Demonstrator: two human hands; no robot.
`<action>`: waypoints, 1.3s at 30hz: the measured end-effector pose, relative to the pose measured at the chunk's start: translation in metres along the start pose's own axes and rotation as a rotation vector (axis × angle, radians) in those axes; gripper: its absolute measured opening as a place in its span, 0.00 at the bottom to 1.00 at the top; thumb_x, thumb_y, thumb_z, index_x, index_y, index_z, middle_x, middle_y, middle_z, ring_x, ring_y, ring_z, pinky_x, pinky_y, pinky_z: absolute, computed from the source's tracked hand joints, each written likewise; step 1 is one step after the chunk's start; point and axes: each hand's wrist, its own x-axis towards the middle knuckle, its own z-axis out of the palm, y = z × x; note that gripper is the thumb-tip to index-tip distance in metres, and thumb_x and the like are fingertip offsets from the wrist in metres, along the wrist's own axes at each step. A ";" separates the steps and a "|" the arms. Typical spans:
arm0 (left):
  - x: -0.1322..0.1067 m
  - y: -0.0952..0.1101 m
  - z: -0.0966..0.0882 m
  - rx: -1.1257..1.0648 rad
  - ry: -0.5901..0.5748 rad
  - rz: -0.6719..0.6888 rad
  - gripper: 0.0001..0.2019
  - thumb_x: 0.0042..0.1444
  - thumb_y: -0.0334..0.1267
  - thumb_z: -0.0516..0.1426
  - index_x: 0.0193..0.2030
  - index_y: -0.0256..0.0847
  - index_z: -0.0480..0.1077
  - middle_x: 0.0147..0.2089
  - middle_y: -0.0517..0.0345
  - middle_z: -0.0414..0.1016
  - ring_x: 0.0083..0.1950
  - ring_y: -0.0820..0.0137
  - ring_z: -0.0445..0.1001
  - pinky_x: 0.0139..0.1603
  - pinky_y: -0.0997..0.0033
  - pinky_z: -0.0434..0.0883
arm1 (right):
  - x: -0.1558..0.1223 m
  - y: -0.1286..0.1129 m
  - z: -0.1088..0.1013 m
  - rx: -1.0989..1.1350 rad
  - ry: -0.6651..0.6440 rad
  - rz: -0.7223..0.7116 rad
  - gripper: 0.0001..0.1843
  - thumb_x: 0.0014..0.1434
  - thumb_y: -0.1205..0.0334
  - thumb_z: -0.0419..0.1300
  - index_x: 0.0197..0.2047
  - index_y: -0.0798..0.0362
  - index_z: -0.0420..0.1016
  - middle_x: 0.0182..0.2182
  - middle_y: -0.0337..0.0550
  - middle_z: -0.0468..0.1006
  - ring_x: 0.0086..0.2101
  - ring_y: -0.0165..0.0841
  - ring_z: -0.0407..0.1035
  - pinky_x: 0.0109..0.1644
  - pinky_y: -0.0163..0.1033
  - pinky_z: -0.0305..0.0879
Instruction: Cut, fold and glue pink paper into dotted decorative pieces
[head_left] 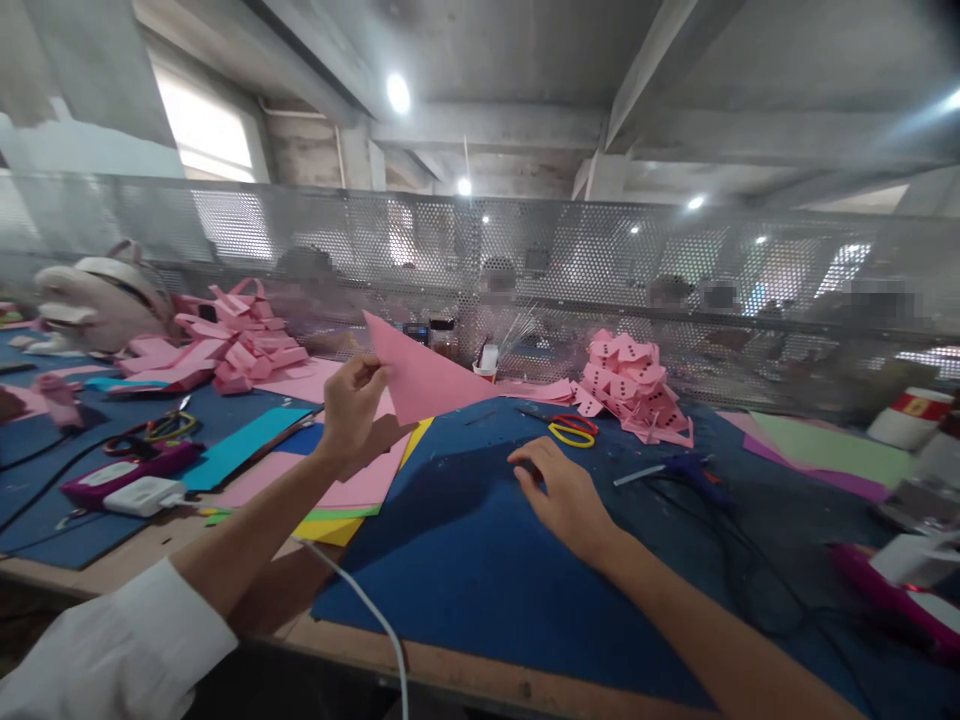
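My left hand pinches one corner of a pink paper sheet, which hangs tilted above the table. My right hand is over the blue mat, fingers loosely curved and apart, with nothing in it. Beyond the right hand lie scissors with red and yellow handles. To its right rests a blue hot glue gun. Under my left forearm is a stack of coloured paper, pink on top with green and yellow edges showing below.
A heap of pink cut paper strips lies at the back left, and a dotted pink paper pile at the back right. A white cable crosses the front edge. Purple power strips flank both sides. A perforated metal screen closes the back.
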 end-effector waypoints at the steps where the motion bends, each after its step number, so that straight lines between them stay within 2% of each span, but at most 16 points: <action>1: -0.004 0.010 -0.002 -0.006 0.006 0.045 0.11 0.59 0.41 0.53 0.41 0.39 0.72 0.41 0.55 0.79 0.41 0.67 0.76 0.42 0.71 0.72 | 0.002 0.000 -0.002 0.018 0.042 0.019 0.11 0.64 0.68 0.54 0.48 0.49 0.70 0.44 0.43 0.73 0.35 0.31 0.71 0.43 0.39 0.70; 3: -0.015 0.032 -0.005 0.035 0.022 0.152 0.09 0.59 0.41 0.55 0.39 0.40 0.73 0.39 0.56 0.79 0.40 0.66 0.76 0.44 0.68 0.72 | 0.005 -0.003 -0.007 0.050 0.136 0.053 0.15 0.64 0.66 0.55 0.54 0.48 0.67 0.48 0.45 0.71 0.33 0.30 0.71 0.44 0.41 0.71; 5: -0.029 0.052 -0.006 0.073 0.008 0.318 0.06 0.58 0.39 0.56 0.37 0.41 0.73 0.39 0.56 0.80 0.43 0.65 0.77 0.50 0.64 0.72 | 0.008 -0.008 -0.014 0.088 0.205 0.071 0.22 0.63 0.62 0.57 0.60 0.47 0.63 0.52 0.48 0.69 0.33 0.31 0.71 0.45 0.44 0.71; 7: -0.043 0.069 -0.005 0.049 -0.090 0.545 0.04 0.58 0.35 0.56 0.37 0.43 0.73 0.36 0.59 0.81 0.41 0.66 0.77 0.58 0.58 0.68 | 0.009 -0.014 -0.020 0.142 0.212 0.071 0.27 0.62 0.59 0.59 0.64 0.44 0.59 0.56 0.50 0.66 0.35 0.32 0.72 0.46 0.45 0.72; 9: -0.054 0.082 -0.004 0.032 -0.226 0.714 0.06 0.58 0.32 0.57 0.40 0.46 0.73 0.39 0.61 0.82 0.41 0.68 0.78 0.61 0.57 0.66 | 0.010 -0.019 -0.024 0.190 0.195 0.035 0.29 0.62 0.60 0.60 0.65 0.43 0.59 0.58 0.50 0.65 0.38 0.33 0.73 0.48 0.46 0.72; 12: -0.066 0.094 -0.003 -0.002 -0.317 0.812 0.10 0.59 0.30 0.56 0.45 0.47 0.72 0.40 0.61 0.82 0.41 0.69 0.78 0.63 0.57 0.64 | 0.010 -0.019 -0.025 0.235 0.171 -0.093 0.20 0.61 0.66 0.58 0.57 0.45 0.68 0.53 0.48 0.71 0.46 0.38 0.71 0.52 0.48 0.69; 15: -0.071 0.097 -0.002 -0.035 -0.337 0.793 0.14 0.59 0.31 0.57 0.51 0.48 0.69 0.44 0.59 0.81 0.45 0.68 0.78 0.63 0.56 0.63 | 0.012 -0.016 -0.026 0.266 0.212 -0.147 0.10 0.62 0.68 0.57 0.45 0.47 0.74 0.44 0.46 0.76 0.47 0.40 0.70 0.52 0.48 0.68; 17: -0.071 0.093 0.000 -0.031 -0.333 0.735 0.19 0.58 0.36 0.59 0.57 0.49 0.65 0.49 0.55 0.79 0.50 0.64 0.76 0.63 0.53 0.63 | 0.013 -0.014 -0.030 0.290 0.264 -0.135 0.09 0.62 0.67 0.57 0.44 0.47 0.74 0.42 0.46 0.76 0.45 0.40 0.71 0.51 0.48 0.68; 20: -0.068 0.077 0.005 0.004 -0.342 0.576 0.26 0.57 0.43 0.62 0.61 0.47 0.62 0.56 0.48 0.74 0.58 0.58 0.70 0.62 0.51 0.64 | 0.014 -0.015 -0.040 0.311 0.311 -0.136 0.08 0.62 0.63 0.58 0.45 0.47 0.74 0.44 0.47 0.76 0.48 0.41 0.70 0.54 0.50 0.66; 23: -0.065 0.056 0.012 -0.031 -0.359 0.413 0.27 0.56 0.44 0.61 0.62 0.45 0.62 0.60 0.46 0.69 0.63 0.56 0.65 0.64 0.51 0.63 | 0.012 -0.017 -0.046 0.283 0.319 -0.143 0.09 0.62 0.61 0.59 0.46 0.47 0.73 0.47 0.47 0.75 0.51 0.42 0.69 0.57 0.51 0.65; 25: -0.063 0.046 0.016 -0.111 -0.430 0.244 0.28 0.55 0.44 0.61 0.62 0.46 0.61 0.62 0.47 0.67 0.64 0.56 0.64 0.64 0.51 0.63 | 0.009 -0.017 -0.046 0.247 0.312 -0.144 0.09 0.62 0.64 0.59 0.47 0.47 0.73 0.49 0.46 0.74 0.52 0.41 0.68 0.57 0.49 0.65; 30: -0.061 0.036 0.023 -0.525 -0.650 -0.277 0.29 0.54 0.45 0.61 0.61 0.42 0.61 0.54 0.47 0.74 0.53 0.57 0.75 0.53 0.54 0.72 | 0.001 -0.016 -0.037 0.093 0.216 -0.228 0.17 0.64 0.71 0.55 0.53 0.45 0.69 0.54 0.46 0.71 0.55 0.38 0.66 0.58 0.47 0.64; 34: -0.056 0.034 0.022 -0.839 -0.732 -0.632 0.23 0.62 0.51 0.52 0.58 0.40 0.66 0.51 0.46 0.77 0.50 0.58 0.77 0.50 0.57 0.74 | -0.003 -0.014 -0.029 -0.009 0.148 -0.301 0.17 0.66 0.73 0.51 0.54 0.47 0.69 0.54 0.46 0.72 0.55 0.36 0.66 0.59 0.47 0.63; 36: -0.054 0.033 0.020 -0.962 -0.758 -0.762 0.24 0.64 0.53 0.49 0.59 0.40 0.67 0.48 0.46 0.79 0.47 0.59 0.79 0.49 0.58 0.75 | -0.004 -0.013 -0.025 -0.038 0.128 -0.325 0.16 0.66 0.74 0.52 0.52 0.49 0.69 0.52 0.47 0.73 0.53 0.36 0.66 0.58 0.46 0.64; 39: -0.052 0.034 0.017 -1.024 -0.746 -0.803 0.23 0.58 0.44 0.60 0.59 0.42 0.66 0.48 0.50 0.79 0.45 0.64 0.79 0.47 0.66 0.75 | -0.004 -0.012 -0.018 -0.080 0.100 -0.370 0.15 0.65 0.75 0.52 0.50 0.50 0.70 0.51 0.47 0.74 0.52 0.37 0.67 0.56 0.46 0.65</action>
